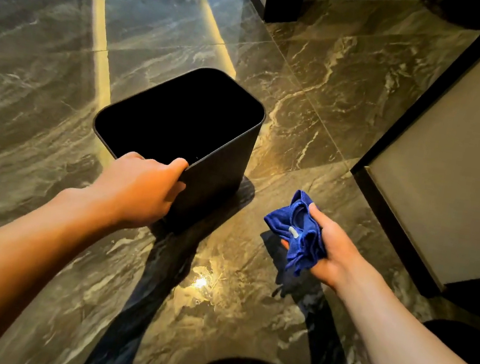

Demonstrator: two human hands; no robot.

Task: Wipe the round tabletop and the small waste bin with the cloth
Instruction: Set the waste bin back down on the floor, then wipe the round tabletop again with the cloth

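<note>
Bin [220, 160] on glossy marble floor [327, 79], rim in left hand's [140, 188] closed grip; right hand [331, 253] clutches cloth [297, 228].

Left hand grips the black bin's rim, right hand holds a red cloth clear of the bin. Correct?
Not quite: in the head view the bunched microfibre cloth is blue, not red. The rest holds: left hand grips the black square plastic bin rim, right hand holds the cloth clear.

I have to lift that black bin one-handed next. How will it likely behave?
Probably light: the bin looks thin-walled and shows nothing inside. The left hand pinches only one rim corner, so it may tilt away. On the glossy marble floor it would likely slide if pushed.
</note>
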